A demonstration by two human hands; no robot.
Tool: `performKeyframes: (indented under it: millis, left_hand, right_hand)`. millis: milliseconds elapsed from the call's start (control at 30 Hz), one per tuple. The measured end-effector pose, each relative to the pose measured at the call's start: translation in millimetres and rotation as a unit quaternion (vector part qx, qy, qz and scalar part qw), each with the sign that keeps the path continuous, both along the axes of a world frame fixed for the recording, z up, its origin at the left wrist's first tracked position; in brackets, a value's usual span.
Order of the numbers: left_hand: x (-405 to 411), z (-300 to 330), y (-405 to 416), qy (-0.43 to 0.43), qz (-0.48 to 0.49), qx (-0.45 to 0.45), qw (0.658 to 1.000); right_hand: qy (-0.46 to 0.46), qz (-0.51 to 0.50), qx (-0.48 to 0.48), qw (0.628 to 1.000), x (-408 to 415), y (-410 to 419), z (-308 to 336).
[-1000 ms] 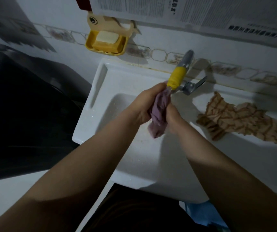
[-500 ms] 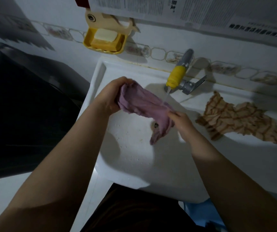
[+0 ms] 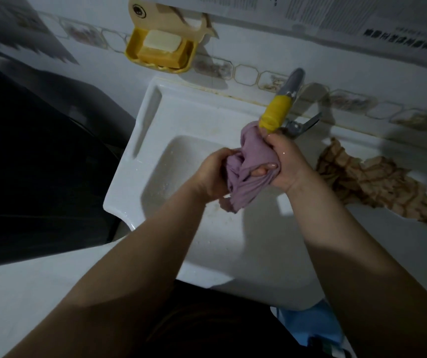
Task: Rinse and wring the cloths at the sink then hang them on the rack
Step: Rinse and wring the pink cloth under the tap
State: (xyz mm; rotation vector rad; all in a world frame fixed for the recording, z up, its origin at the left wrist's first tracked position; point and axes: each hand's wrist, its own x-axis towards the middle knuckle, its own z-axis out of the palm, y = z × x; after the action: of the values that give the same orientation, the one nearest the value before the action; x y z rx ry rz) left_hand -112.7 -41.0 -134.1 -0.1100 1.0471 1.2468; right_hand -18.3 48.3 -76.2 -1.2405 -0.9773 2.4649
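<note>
A wet purple cloth is bunched between both my hands over the white sink, just under the yellow-tipped tap. My left hand grips its lower left part. My right hand grips its upper part, thumb curled over the folds, close to the tap's mouth. The cloth's loose end hangs down below my hands. A second cloth, brown and beige patterned, lies crumpled on the sink's right ledge. No rack is in view.
A yellow soap holder with bars of soap hangs on the tiled wall above the sink's left corner. A dark bulky object fills the left side. Something blue shows below the sink's front edge.
My hands, spread apart with the cloth stretched between them half a second ago, have come together again. The cloth is bunched up under the tap.
</note>
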Motion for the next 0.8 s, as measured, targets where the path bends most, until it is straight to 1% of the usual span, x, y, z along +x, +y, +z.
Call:
performKeyframes:
  millis: [33, 67, 100, 133, 167, 233, 267, 300, 333, 367, 400, 433, 467, 500, 533, 567, 600, 633, 667, 700, 733, 767, 800]
  left_hand:
    - [9, 0, 0, -0.003, 0.013, -0.002, 1.000]
    - [14, -1, 1, -0.010, 0.037, -0.009, 0.999]
    - [17, -2, 2, -0.010, 0.068, -0.024, 0.997]
    - [19, -5, 5, -0.021, 0.100, -0.033, 0.994]
    - [19, -8, 9, -0.022, 0.123, -0.044, 0.991]
    - [17, -3, 17, -0.020, 0.169, -0.057, 0.984]
    - [19, 2, 21, -0.001, 0.168, -0.073, 0.983]
    - [21, 6, 24, 0.034, 0.144, -0.086, 0.985]
    - [24, 10, 27, 0.061, 0.126, -0.094, 0.986]
    - [29, 13, 31, 0.096, 0.106, -0.106, 0.984]
    - [31, 18, 34, 0.116, 0.091, -0.117, 0.982]
    - [29, 22, 35, 0.130, 0.099, -0.129, 0.978]
    - [26, 22, 38, 0.162, 0.120, -0.144, 0.969]
    - [16, 19, 41, 0.199, 0.130, -0.142, 0.961]
    - [10, 14, 44, 0.247, 0.103, -0.123, 0.956]
    - [11, 12, 46, 0.249, 0.088, -0.124, 0.956]
    - [14, 16, 43, 0.200, 0.100, -0.126, 0.966]
    - [19, 21, 39, 0.191, 0.108, -0.119, 0.968]
    - [25, 24, 37, 0.164, 0.089, -0.139, 0.973]
    - [29, 21, 38, 0.169, 0.061, -0.137, 0.974]
    - [29, 22, 36, 0.184, 0.058, -0.148, 0.970]
    - [24, 20, 36, 0.214, 0.060, -0.155, 0.963]
    - [17, 20, 37, 0.222, 0.065, -0.161, 0.960]
  right_hand:
    - [-0.038, 0.016, 0.041, 0.998, 0, 4, 3]
    - [-0.110, 0.050, 0.131, 0.984, 1, 8, 11]
    - [-0.195, 0.094, 0.238, 0.947, 1, 11, 14]
    - [-0.252, 0.136, 0.330, 0.899, -1, 9, 19]
    - [-0.279, 0.185, 0.388, 0.859, -3, 4, 20]
    - [-0.290, 0.254, 0.437, 0.812, -9, -18, 15]
    - [-0.307, 0.263, 0.462, 0.789, -11, -26, 8]
    - [-0.335, 0.255, 0.474, 0.773, -12, -27, 1]
    - [-0.361, 0.227, 0.474, 0.770, -14, -21, -6]
    - [-0.377, 0.185, 0.458, 0.783, -14, -13, -10]
    - [-0.376, 0.145, 0.434, 0.806, -15, -5, -14]
    - [-0.362, 0.111, 0.415, 0.827, -15, -2, -17]
    - [-0.341, 0.090, 0.399, 0.846, -16, -5, -19]
    - [-0.328, 0.096, 0.399, 0.851, -17, -12, -21]
    - [-0.322, 0.118, 0.421, 0.840, -18, -21, -23]
    - [-0.324, 0.132, 0.440, 0.827, -19, -26, -24]
    - [-0.333, 0.120, 0.451, 0.819, -18, -25, -26]
    - [-0.336, 0.094, 0.437, 0.829, -17, -19, -29]
    - [-0.332, 0.067, 0.419, 0.842, -16, -10, -31]
    - [-0.331, 0.046, 0.410, 0.849, -17, -5, -33]
    - [-0.330, 0.041, 0.403, 0.853, -18, -5, -36]
    - [-0.329, 0.054, 0.396, 0.856, -21, -14, -35]
    - [-0.331, 0.066, 0.398, 0.853, -25, -24, -35]
